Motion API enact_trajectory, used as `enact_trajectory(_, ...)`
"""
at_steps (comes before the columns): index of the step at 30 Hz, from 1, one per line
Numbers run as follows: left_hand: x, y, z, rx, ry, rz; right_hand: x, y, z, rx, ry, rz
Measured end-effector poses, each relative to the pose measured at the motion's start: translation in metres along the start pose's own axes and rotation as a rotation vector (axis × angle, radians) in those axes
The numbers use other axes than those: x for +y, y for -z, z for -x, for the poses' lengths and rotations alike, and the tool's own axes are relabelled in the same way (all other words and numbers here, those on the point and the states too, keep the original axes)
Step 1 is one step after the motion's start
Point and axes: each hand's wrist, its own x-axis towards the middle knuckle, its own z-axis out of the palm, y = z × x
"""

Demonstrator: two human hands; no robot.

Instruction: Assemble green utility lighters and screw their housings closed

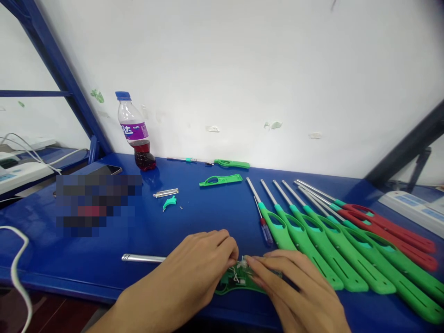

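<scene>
An opened green lighter body (239, 283) lies near the table's front edge, its inner parts and a thin white wire exposed. Its metal tube (144, 258) points left, partly covered by my left hand (197, 259). The fingers of that hand are curled together at the body's upper edge; what they pinch is hidden. My right hand (294, 282) pinches a small clear part (243, 262) between thumb and fingertips over the body. To the right, several assembled green lighters (312, 236) lie side by side, with a screwdriver (266, 231) beside them.
Red lighters (391, 231) lie far right, near a white power strip (416, 208). Farther back are green half shells (222, 180), a clear tank (166, 192), a teal trigger (169, 202) and a bottle (138, 134). A phone (111, 170) lies left on the blue table (208, 212).
</scene>
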Motion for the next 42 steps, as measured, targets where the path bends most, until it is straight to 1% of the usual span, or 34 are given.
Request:
enact_trajectory(6, 0.0053, 0.005, -0.0017, -0.039, 0.008, -0.035, -0.0012, 0.0015, -0.0013, 0.022, 0.005, -0.01)
enact_trajectory(9, 0.0057, 0.0053, -0.003, -0.061, 0.014, -0.044, -0.0004, 0.0015, -0.0005, 0.011, 0.012, 0.002)
enact_trajectory(16, 0.0025, 0.004, -0.0038, -0.037, 0.024, -0.001, 0.0031, 0.0005, 0.0046, -0.028, 0.02, 0.049)
enact_trajectory(24, 0.0036, 0.0031, -0.0041, -0.058, 0.02, -0.029, 0.0008, -0.0003, 0.0004, -0.004, 0.003, 0.007)
enact_trajectory(29, 0.0039, 0.0057, -0.0053, -0.053, 0.023, -0.033, -0.001, 0.0016, 0.0008, -0.014, -0.01, 0.011)
enact_trajectory(34, 0.0053, 0.0044, -0.006, -0.079, 0.037, -0.017, -0.0027, 0.0023, -0.0007, -0.004, -0.02, -0.002)
enact_trajectory(39, 0.0032, -0.0014, -0.0034, -0.047, 0.003, -0.02, -0.0028, 0.0011, -0.0032, -0.013, -0.028, -0.01)
enact_trajectory(42, 0.0012, -0.0015, -0.0023, -0.013, -0.015, -0.018, -0.0029, 0.0015, -0.0033, -0.002, -0.038, -0.017)
